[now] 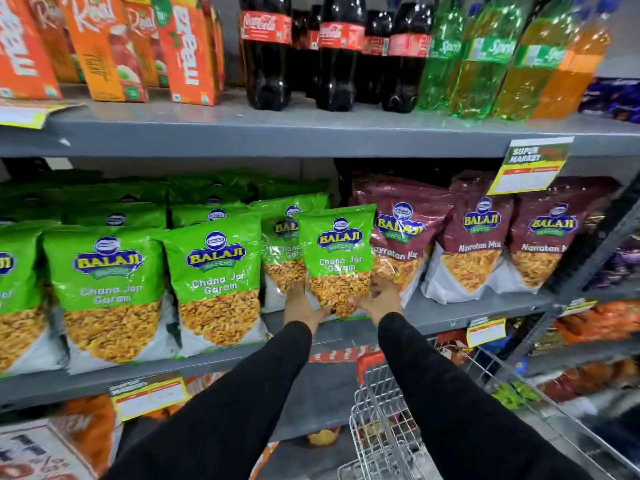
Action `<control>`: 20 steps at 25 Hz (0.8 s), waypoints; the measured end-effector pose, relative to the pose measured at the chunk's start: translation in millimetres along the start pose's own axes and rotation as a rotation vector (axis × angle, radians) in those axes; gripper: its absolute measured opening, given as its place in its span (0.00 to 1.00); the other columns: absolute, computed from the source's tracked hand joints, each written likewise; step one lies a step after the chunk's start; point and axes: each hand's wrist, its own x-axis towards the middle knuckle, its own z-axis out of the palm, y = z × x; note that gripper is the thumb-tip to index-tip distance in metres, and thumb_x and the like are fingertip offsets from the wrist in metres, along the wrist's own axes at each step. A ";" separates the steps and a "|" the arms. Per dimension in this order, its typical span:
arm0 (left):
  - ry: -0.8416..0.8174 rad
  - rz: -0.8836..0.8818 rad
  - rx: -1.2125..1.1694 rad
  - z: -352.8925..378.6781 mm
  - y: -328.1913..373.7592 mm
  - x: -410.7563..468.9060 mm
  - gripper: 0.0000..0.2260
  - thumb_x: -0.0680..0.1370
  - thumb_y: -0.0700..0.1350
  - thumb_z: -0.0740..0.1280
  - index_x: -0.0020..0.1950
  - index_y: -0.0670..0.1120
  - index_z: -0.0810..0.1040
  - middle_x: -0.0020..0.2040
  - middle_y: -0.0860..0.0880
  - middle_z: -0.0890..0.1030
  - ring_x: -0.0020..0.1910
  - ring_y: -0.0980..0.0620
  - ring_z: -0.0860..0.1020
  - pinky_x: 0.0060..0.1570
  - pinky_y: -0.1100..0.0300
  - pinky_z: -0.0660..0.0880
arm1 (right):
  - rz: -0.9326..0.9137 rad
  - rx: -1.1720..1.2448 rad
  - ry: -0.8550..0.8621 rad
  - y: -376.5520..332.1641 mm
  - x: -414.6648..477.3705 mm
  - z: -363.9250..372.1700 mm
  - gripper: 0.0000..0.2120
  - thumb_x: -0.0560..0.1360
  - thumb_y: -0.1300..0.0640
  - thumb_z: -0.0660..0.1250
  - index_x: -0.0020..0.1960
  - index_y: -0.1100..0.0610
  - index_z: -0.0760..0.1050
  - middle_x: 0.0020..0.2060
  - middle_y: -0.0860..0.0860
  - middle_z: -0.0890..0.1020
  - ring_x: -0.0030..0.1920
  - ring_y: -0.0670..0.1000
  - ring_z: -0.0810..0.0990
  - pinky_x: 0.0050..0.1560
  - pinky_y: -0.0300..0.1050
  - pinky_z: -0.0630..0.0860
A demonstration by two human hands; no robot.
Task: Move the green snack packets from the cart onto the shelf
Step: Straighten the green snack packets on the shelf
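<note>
A green snack packet [337, 251] stands upright at the front of the grey middle shelf [467, 311], held from both sides at its base. My left hand [300, 304] grips its lower left edge and my right hand [380, 297] grips its lower right edge. It sits in front of another green packet [282, 244], at the right end of a row of green packets [216, 282]. The wire cart [384, 427] stands at the lower right, below my right arm; I cannot tell what lies inside it.
Maroon snack packets [474, 244] stand just right of the held packet. The upper shelf carries juice cartons [104, 46], cola bottles [266, 53] and green soda bottles [481, 64]. Yellow price tags [531, 166] hang from the shelf edges. Lower shelves hold orange packets [602, 318].
</note>
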 end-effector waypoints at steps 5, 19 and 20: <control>0.101 0.027 0.043 -9.9 -9.0 -5.4 0.30 0.72 0.45 0.72 0.69 0.39 0.64 0.69 0.41 0.70 0.68 0.45 0.68 0.65 0.55 0.68 | -0.064 0.021 -0.029 -6.6 -10.0 10.2 0.34 0.66 0.60 0.75 0.68 0.61 0.65 0.67 0.60 0.73 0.66 0.59 0.71 0.66 0.53 0.67; 0.115 -0.006 0.052 -40.4 -29.8 -7.9 0.29 0.71 0.43 0.73 0.67 0.37 0.66 0.67 0.40 0.72 0.67 0.44 0.70 0.65 0.54 0.69 | -0.080 -0.072 -0.068 -14.4 -15.5 52.3 0.31 0.66 0.58 0.75 0.65 0.63 0.66 0.63 0.61 0.75 0.64 0.58 0.73 0.64 0.51 0.69; 0.108 -0.011 0.045 -43.0 -27.9 -9.3 0.29 0.71 0.43 0.73 0.67 0.37 0.65 0.67 0.40 0.72 0.67 0.44 0.70 0.66 0.53 0.69 | -0.071 -0.062 -0.069 -17.8 -18.7 51.7 0.32 0.66 0.58 0.75 0.65 0.63 0.65 0.64 0.61 0.74 0.65 0.58 0.72 0.65 0.51 0.69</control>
